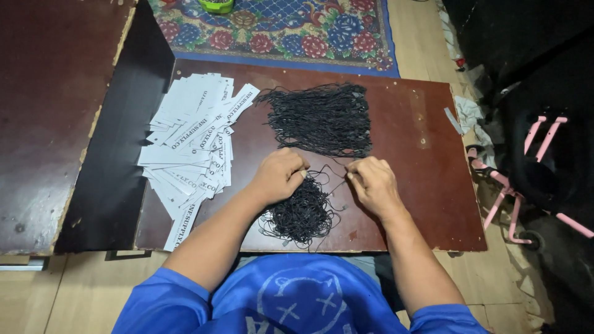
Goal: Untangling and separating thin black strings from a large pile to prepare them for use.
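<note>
My left hand (279, 175) and my right hand (371, 183) rest on a dark red-brown board (427, 185). Both pinch thin black string pulled from a loose tangle of black strings (301, 213) lying just below and between them. A second, larger and flatter pile of black strings (325, 117) lies farther up the board, just beyond my fingertips. To the left of my left hand a fanned heap of white paper tags (192, 142) with black print spreads over the board's left end.
A flowered rug (291, 28) lies beyond the board, with a green object (216, 5) on it. Another dark red panel (49, 105) sits at the left. A pink metal frame (526, 179) and dark clutter crowd the right side.
</note>
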